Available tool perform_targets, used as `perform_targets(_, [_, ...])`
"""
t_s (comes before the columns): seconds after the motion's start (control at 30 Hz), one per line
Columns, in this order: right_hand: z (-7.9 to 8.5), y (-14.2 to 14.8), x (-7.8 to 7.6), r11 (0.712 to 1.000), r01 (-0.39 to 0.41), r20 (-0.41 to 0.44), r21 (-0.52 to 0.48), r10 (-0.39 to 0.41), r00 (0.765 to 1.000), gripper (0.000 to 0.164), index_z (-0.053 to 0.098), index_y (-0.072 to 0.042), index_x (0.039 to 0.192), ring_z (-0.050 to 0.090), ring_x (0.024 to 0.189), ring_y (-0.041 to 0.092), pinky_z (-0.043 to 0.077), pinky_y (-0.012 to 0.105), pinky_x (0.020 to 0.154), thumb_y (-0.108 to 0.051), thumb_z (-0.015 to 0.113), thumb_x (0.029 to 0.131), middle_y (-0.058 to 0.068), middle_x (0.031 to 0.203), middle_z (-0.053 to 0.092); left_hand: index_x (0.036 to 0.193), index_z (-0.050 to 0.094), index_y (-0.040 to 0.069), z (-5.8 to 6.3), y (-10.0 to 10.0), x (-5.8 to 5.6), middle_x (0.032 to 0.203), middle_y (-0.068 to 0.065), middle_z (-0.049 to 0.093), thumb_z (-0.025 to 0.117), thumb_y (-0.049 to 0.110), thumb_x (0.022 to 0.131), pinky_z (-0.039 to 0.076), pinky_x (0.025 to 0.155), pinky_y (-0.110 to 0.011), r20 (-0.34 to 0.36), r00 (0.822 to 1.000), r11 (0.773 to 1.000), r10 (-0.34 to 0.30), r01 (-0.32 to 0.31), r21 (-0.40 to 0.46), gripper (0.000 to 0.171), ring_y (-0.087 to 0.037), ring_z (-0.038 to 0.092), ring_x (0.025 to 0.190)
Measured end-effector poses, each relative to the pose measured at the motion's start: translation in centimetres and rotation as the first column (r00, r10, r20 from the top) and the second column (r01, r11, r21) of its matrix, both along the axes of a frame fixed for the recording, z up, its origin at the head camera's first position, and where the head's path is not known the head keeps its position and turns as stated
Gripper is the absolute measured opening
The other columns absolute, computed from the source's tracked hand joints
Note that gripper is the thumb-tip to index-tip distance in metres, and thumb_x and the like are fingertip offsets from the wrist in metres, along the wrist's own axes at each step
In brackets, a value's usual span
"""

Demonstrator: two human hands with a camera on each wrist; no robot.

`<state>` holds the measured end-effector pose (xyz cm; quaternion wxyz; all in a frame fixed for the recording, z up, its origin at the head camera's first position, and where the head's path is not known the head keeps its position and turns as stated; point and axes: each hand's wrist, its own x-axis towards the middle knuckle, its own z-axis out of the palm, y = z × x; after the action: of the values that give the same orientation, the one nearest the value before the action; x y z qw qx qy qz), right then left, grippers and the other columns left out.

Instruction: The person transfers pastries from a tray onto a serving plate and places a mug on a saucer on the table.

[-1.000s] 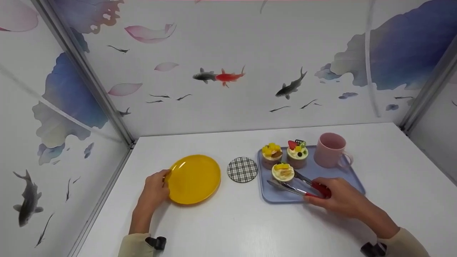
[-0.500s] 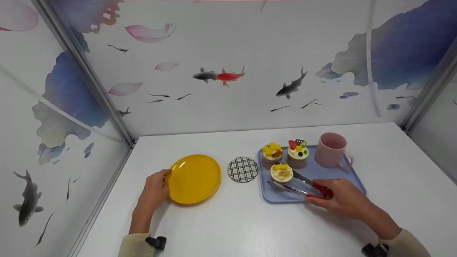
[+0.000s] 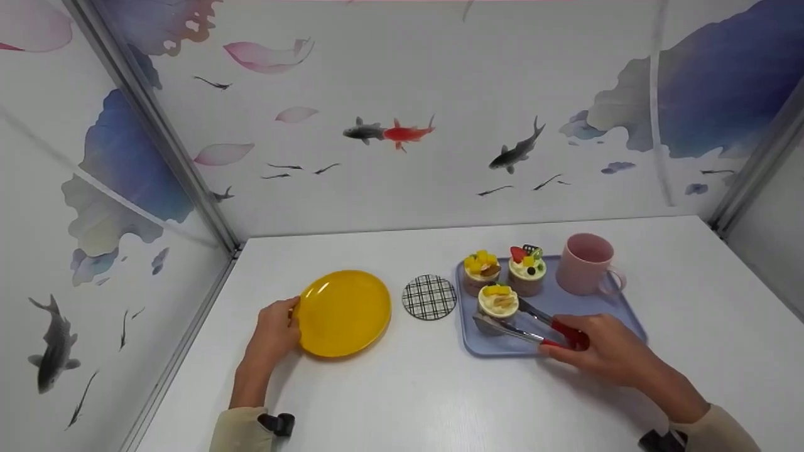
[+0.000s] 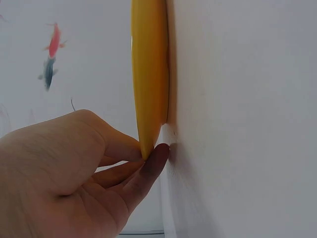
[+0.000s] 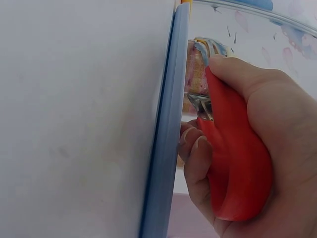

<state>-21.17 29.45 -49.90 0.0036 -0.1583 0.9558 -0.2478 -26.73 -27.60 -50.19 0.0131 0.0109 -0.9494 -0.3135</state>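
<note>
My left hand (image 3: 274, 333) pinches the left rim of a round yellow plate (image 3: 342, 312); the left wrist view has the thumb and fingers on either side of its edge (image 4: 148, 89). My right hand (image 3: 606, 351) holds metal tongs (image 3: 518, 333) by their red handles (image 5: 242, 158). The tong arms lie on either side of the front dessert cup (image 3: 499, 302), topped with cream and yellow fruit. This cup is on a blue tray (image 3: 603, 314). Behind it on the tray are a cup with yellow cubes (image 3: 482, 271) and one with strawberry and kiwi (image 3: 526, 269).
A pink mug (image 3: 585, 263) stands at the tray's back right corner. Between plate and tray lies a round checked coaster (image 3: 429, 297). The white table (image 3: 402, 395) is bounded by printed panels at the back and sides.
The near tong arm has come in closer against the front dessert cup, which has shifted a little. My left hand stays on the plate rim. The head view has moved very slightly.
</note>
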Motion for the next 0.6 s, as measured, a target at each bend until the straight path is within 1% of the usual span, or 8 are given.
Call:
perform_targets(0.2, [0.26,-0.13,0.11,1.0,-0.006,-0.035,-0.01,0.005,0.999,0.058,0.077,-0.017,0.126,0.055,0.081,0.012,0.047,0.019,0.06,-0.061,0.083,0.089,-0.01,0.085,0.063,0.155,0.052,-0.008,0.14,0.06,0.17,0.147,-0.028,0.065,0.06,-0.002,0.105,0.052,0.118,-0.058,-0.012,1.0,1.0,-0.002,0.002,0.005,0.05,-0.041,0.065,0.133])
perform_targets(0.3, [0.35,-0.24,0.15,1.0,-0.008,-0.053,-0.003,0.008,0.999,0.057,0.078,-0.016,0.125,0.055,0.08,0.011,0.047,0.018,0.06,-0.061,0.083,0.09,-0.011,0.084,0.063,0.155,0.051,-0.009,0.16,0.03,0.13,0.145,-0.029,0.065,0.059,-0.003,0.105,0.053,0.118,-0.058,-0.012,1.0,1.0,-0.008,0.008,0.002,0.051,-0.04,0.065,0.13])
perform_targets(0.43, [0.36,-0.38,0.31,1.0,-0.014,-0.077,0.001,0.014,0.997,0.055,0.078,-0.017,0.122,0.054,0.078,0.01,0.046,0.019,0.059,-0.061,0.082,0.091,-0.012,0.081,0.061,0.155,0.051,-0.008,0.15,0.01,0.04,0.14,-0.027,0.067,0.059,-0.003,0.105,0.055,0.113,-0.055,-0.007,1.0,1.0,-0.019,0.019,-0.001,0.051,-0.034,0.064,0.118])
perform_targets(0.53, [0.38,-0.54,0.45,1.0,-0.021,-0.09,-0.006,0.02,0.996,0.055,0.078,-0.017,0.121,0.054,0.077,0.01,0.046,0.019,0.059,-0.063,0.08,0.091,-0.012,0.081,0.061,0.154,0.054,-0.007,0.09,-0.01,0.04,0.134,-0.024,0.071,0.06,-0.003,0.105,0.057,0.108,-0.053,-0.01,1.0,1.0,-0.023,0.023,-0.003,0.049,-0.03,0.063,0.109])
perform_targets(0.6, [0.39,-0.67,0.52,1.0,-0.022,-0.092,-0.009,0.021,0.996,0.054,0.078,-0.018,0.12,0.054,0.077,0.01,0.046,0.019,0.059,-0.064,0.079,0.091,-0.013,0.081,0.06,0.153,0.056,-0.006,0.08,-0.02,0.11,0.131,-0.022,0.072,0.06,-0.003,0.105,0.058,0.105,-0.051,-0.013,1.0,1.0,-0.024,0.023,-0.009,0.048,-0.028,0.062,0.105])
